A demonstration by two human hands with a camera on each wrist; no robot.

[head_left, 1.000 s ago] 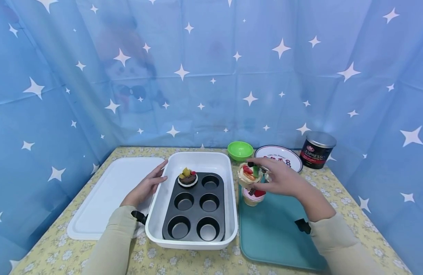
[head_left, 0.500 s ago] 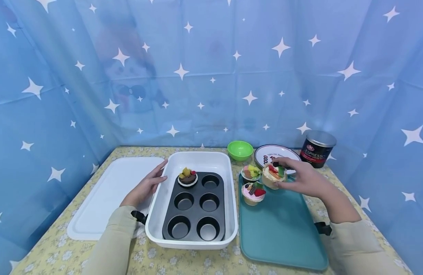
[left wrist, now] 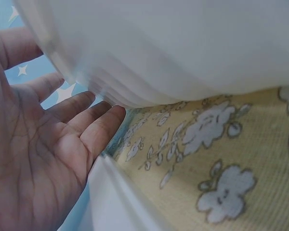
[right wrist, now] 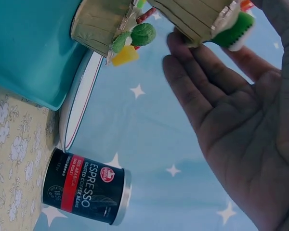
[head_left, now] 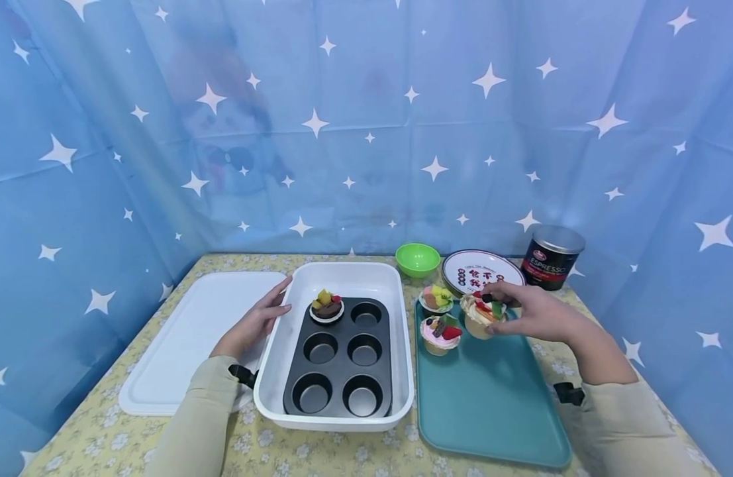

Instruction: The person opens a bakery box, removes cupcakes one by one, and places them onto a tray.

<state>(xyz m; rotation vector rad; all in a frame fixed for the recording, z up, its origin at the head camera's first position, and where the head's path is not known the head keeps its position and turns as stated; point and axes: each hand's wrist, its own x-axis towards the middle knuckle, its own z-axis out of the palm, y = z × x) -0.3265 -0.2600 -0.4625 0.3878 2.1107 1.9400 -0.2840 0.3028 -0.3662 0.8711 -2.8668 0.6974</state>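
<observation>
My right hand (head_left: 536, 313) pinches a cream-topped cupcake (head_left: 477, 324) with red and green fruit on top, between thumb and fingers over the far part of the teal tray (head_left: 491, 404). Its pale cup (right wrist: 188, 19) fills the top of the right wrist view. Left of it on the tray are a pink-topped cupcake (head_left: 439, 339) and a fruit tart (head_left: 436, 300). The left hand (head_left: 255, 324) rests, fingers extended, at the left rim of a deep white rectangular pan (head_left: 406, 371). Inside stands a black muffin tin (head_left: 336, 364), with a chocolate fruit tart (head_left: 327, 308) in its far-left cup.
A flat white lid (head_left: 187, 331) lies left of the pan. Behind the tray are a green bowl (head_left: 418, 260), a round plate (head_left: 482, 265) with red characters and a black espresso can (head_left: 551, 258). A starry blue curtain (head_left: 366, 99) closes off the back.
The right hand has carried the cream-topped cupcake rightwards from above the other two, then slightly nearer me. Both the pink cupcake and the tart now show fully. My left hand has stayed still.
</observation>
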